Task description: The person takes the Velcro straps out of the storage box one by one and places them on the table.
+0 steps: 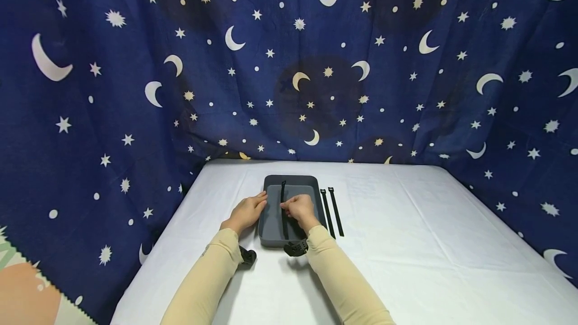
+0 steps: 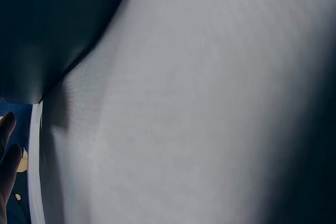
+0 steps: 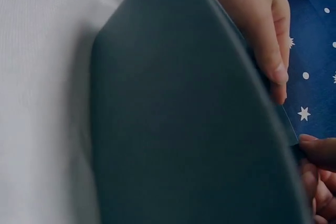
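Observation:
In the head view, a dark grey rectangular tray (image 1: 271,241) sits on the white table. A black hook-and-loop cable tie (image 1: 285,227) lies lengthwise in it, and my right hand (image 1: 301,208) pinches this tie near its middle. My left hand (image 1: 247,212) rests against the tray's left rim with fairly straight fingers. Two more black cable ties, a nearer one (image 1: 327,212) and a farther one (image 1: 336,212), lie side by side right of the tray. The right wrist view is mostly filled by the tray's outer wall (image 3: 173,108); beyond its rim show right-hand fingers (image 3: 317,177).
The white-covered table (image 1: 420,245) extends widely to the right and in front. A dark blue curtain (image 1: 271,74) with moons and stars hangs behind and along both sides. Black wrist bands (image 1: 295,249) hang below the sleeves, close to the tray's front edge.

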